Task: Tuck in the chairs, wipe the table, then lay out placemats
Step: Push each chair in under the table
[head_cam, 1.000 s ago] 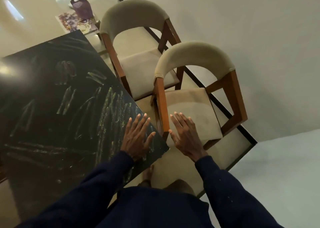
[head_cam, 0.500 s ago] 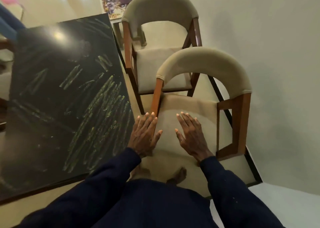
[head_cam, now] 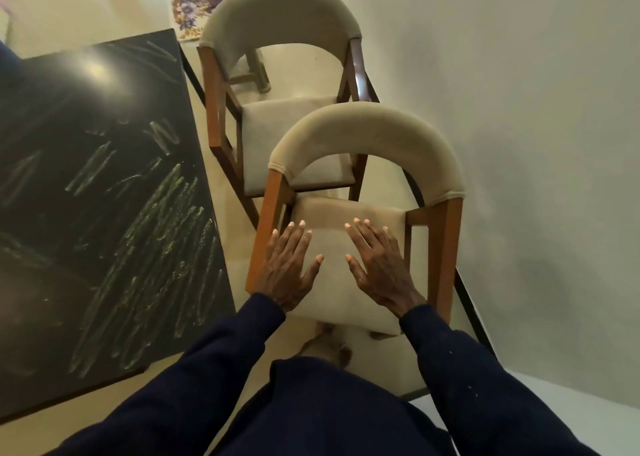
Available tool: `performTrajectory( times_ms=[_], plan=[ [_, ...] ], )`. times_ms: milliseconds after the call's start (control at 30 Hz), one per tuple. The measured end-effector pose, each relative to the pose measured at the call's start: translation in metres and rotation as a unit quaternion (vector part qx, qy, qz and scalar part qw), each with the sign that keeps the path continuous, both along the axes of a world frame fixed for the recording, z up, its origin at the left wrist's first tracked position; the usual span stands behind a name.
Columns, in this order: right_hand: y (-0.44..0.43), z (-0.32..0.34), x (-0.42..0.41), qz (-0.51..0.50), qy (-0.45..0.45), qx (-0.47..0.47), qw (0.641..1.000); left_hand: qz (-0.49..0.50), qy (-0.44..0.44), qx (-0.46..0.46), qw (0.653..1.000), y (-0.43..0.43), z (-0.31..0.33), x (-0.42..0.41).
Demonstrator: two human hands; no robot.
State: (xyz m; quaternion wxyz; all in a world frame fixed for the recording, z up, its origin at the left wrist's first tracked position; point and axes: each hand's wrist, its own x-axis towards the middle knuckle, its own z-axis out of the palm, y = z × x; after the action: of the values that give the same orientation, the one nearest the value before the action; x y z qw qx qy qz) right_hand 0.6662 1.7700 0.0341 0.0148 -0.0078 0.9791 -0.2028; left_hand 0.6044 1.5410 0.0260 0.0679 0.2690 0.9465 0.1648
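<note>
— What is seen at the left?

— A dark, glossy bench (head_cam: 86,144) with a square near corner is seen. It is streaked with pale yellow-green smears, and a spot of glare is caught on its far part.

— And beside it?

— Two chairs are stood to its right, their seats out in the open rather than under it: the far chair (head_cam: 277,12) and the near chair (head_cam: 367,133). Each is framed in reddish-brown wood, with a curved backrest padded in beige, velvety cloth and a flat beige seat cushion.

— How are the hands held?

— The left hand (head_cam: 289,268) and the right hand (head_cam: 379,268) are laid flat, side by side, over the near chair's seat. Each grip is spread wide and nothing is held. Dark navy sleeves (head_cam: 467,369) are worn. A plain pale wall (head_cam: 519,109) is seen at the right.

— What is changed?

— A second ago the left hand was spread over the bench's near corner. It is now found over the seat cushion, beside the right hand.
</note>
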Motion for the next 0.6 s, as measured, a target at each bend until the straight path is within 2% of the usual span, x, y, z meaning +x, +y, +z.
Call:
performTrajectory(
  times_ms=[100,300,600],
  plan=[
    [0.019,0.002,-0.014,0.006,-0.004,-0.008,1.0,0.017,-0.024,0.012,1.0,0.016,-0.007,-0.017],
    [0.062,0.004,-0.034,0.028,-0.016,-0.007,0.999,0.043,-0.013,0.01,0.999,0.044,-0.017,-0.029],
    [0.139,-0.022,-0.078,0.167,-0.028,-0.014,0.985,0.164,0.01,-0.015,0.986,0.104,-0.016,-0.001]
  ],
)
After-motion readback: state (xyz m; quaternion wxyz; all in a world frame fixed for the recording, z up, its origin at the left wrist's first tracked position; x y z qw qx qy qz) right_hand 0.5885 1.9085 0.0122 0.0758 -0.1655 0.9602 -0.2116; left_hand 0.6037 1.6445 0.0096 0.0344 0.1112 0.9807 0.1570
